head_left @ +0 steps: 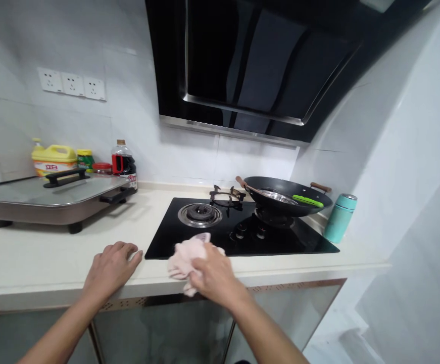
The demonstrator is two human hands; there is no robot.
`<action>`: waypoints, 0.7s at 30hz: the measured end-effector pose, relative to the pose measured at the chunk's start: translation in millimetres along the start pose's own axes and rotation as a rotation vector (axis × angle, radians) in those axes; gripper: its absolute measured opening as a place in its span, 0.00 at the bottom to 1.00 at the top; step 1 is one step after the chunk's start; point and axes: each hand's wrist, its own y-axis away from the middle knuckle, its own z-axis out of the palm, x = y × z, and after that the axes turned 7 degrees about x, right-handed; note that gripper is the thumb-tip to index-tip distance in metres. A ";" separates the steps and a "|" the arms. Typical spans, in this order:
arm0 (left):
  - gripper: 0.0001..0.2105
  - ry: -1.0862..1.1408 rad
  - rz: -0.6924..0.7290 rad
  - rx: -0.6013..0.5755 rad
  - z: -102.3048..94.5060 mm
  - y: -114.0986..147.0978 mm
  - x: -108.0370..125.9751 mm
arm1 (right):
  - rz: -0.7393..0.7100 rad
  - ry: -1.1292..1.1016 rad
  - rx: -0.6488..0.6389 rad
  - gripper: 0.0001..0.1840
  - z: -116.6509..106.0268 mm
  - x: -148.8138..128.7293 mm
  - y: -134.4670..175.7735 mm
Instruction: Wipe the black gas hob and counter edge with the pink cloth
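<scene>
My right hand [216, 273] is closed on a crumpled pale pink cloth [184, 259], pressing it against the front left edge of the black glass gas stove [162, 243]. Part of the cloth hangs over the counter's front edge. Palm down, my left hand [110, 266] rests on the cream countertop [68, 258] just left of the stove, holding nothing, its thumb apart from the fingers. The left burner [200, 215] is bare, and its black pan support [228, 197] sits behind it to the right.
A black wok [293, 206] stands on the right burner, with a green-handled utensil [307, 201] in it. Right of the stove is a turquoise thermos [340, 218]. A lidded electric griddle [45, 211], a yellow detergent jug [55, 157] and a dark sauce bottle [124, 164] stand left. A range hood [238, 65] overhangs.
</scene>
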 end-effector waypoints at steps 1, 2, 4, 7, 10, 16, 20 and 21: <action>0.24 0.006 0.002 0.007 0.8 -0.2 -1.2 | -0.046 -0.013 0.005 0.14 7.0 -13.0 -6.1; 0.24 0.011 0.002 0.011 1.5 -0.5 -2.5 | -0.078 -0.021 0.012 0.15 12.3 -22.6 -10.1; 0.23 0.021 -0.001 0.008 2.6 -1.7 -5.7 | -0.095 -0.035 0.024 0.16 16.1 -29.8 -11.6; 0.24 0.035 0.000 -0.015 5.2 -4.5 -11.6 | -0.045 -0.065 0.019 0.15 5.4 -8.6 1.1; 0.25 0.031 0.008 -0.033 9.6 -7.8 -17.6 | 0.078 -0.050 0.034 0.12 -16.5 42.9 26.6; 0.25 0.021 0.006 -0.060 15.9 -11.4 -24.4 | 0.504 0.184 0.113 0.15 -67.1 185.5 91.8; 0.26 0.022 -0.005 -0.062 16.0 -11.9 -24.9 | 0.791 0.380 0.147 0.17 -108.3 275.7 135.0; 0.26 0.026 -0.008 -0.060 15.9 -12.0 -24.8 | 0.830 0.412 0.162 0.15 -118.9 293.0 144.6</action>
